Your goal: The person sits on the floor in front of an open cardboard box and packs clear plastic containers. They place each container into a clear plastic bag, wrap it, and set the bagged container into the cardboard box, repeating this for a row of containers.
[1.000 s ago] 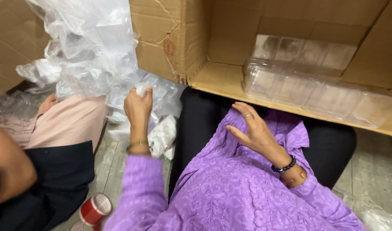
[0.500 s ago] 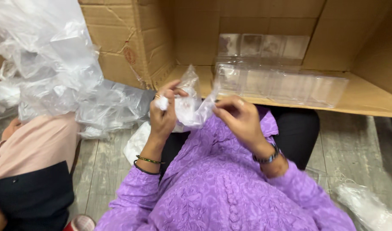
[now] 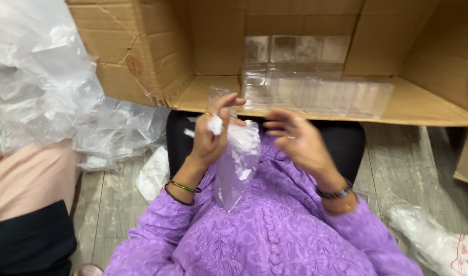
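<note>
My left hand (image 3: 211, 138) pinches the top of a small clear plastic bag (image 3: 237, 163), which hangs down over my purple sleeve and lap. A bit of white material shows at the fingertips. My right hand (image 3: 295, 140) hovers just right of the bag with fingers spread, blurred, holding nothing that I can see. Both hands are in front of an open cardboard box (image 3: 305, 102) lying on its side.
Clear plastic trays (image 3: 316, 92) lie stacked inside the box. A heap of crumpled clear plastic bags (image 3: 50, 92) sits at the left. Another person's leg in pink and black (image 3: 29, 204) is at the lower left. More plastic (image 3: 438, 245) lies at the lower right.
My left hand picked a small clear bag from the pile at the left and brought it in front of me. The bag now hangs lower from the left hand; the right hand has come off it.
</note>
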